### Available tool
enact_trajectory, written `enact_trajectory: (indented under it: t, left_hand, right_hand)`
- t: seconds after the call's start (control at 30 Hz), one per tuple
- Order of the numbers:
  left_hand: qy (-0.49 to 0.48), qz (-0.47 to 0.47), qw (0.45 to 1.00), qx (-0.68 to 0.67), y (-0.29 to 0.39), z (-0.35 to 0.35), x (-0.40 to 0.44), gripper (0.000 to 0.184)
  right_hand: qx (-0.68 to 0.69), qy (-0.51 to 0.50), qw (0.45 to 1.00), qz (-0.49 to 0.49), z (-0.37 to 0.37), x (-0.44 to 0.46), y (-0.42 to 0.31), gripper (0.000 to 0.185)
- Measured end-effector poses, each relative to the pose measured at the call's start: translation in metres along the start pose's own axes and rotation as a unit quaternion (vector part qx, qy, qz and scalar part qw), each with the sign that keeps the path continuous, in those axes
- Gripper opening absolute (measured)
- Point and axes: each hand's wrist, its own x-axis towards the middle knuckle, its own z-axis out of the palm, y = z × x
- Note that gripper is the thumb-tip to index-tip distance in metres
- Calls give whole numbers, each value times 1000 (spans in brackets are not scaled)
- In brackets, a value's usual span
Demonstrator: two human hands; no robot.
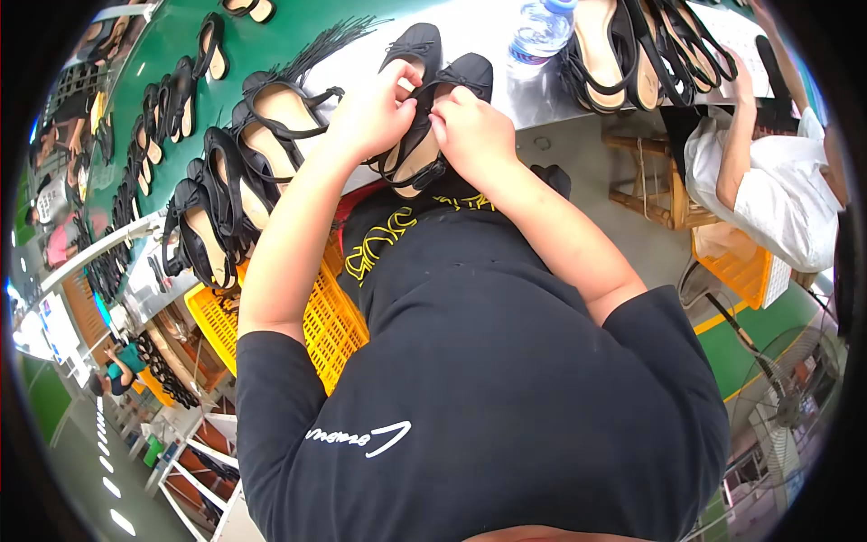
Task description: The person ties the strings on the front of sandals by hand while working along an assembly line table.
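Note:
Two black flat shoes with small bows and thin straps lie side by side at the edge of the metal worktable, toes pointing away from me. My left hand (384, 110) is closed, its fingers pinching at the opening between the left shoe (417, 47) and the right shoe (470, 72). Close beside it, my right hand (471, 131) is closed too, with thumb and fingertips pinched at the right shoe's opening. The fingers hide exactly which part of the shoe is gripped. Beige insoles show below the hands.
Black strappy shoes (280, 122) stand left of my arms, with a bundle of thin black strips (330, 45) behind. A water bottle (540, 34) and more shoes (601, 54) are at right. A yellow crate (330, 330) sits below left. A co-worker in white (768, 194) works at right.

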Motion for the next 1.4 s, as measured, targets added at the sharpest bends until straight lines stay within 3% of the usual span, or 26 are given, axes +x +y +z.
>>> enact_trajectory:
  t: [0.2, 0.47, 0.77, 1.0, 1.27, 1.4]
  left_hand:
    - [12, -26, 999, -33, -8, 7, 2, 25]
    - [43, -58, 995, -61, -6, 11, -6, 18]
    - [24, -34, 996, -82, -14, 10, -6, 12]
    - [30, -12, 997, -75, -14, 11, -8, 8]
    - [24, -27, 994, -100, -18, 13, -8, 8]
    - [14, 8, 996, -89, -17, 12, -10, 13]
  right_hand:
    - [21, -2, 999, 46, 8, 1, -3, 8]
    - [50, 110, 993, 12, 23, -1, 0, 8]
    - [46, 25, 998, 37, 9, 0, -5, 13]
    - [81, 19, 996, 39, 3, 2, -6, 16]
    - [30, 10, 999, 21, -8, 10, 1, 12]
    - [17, 17, 1000, 16, -2, 5, 0, 10]
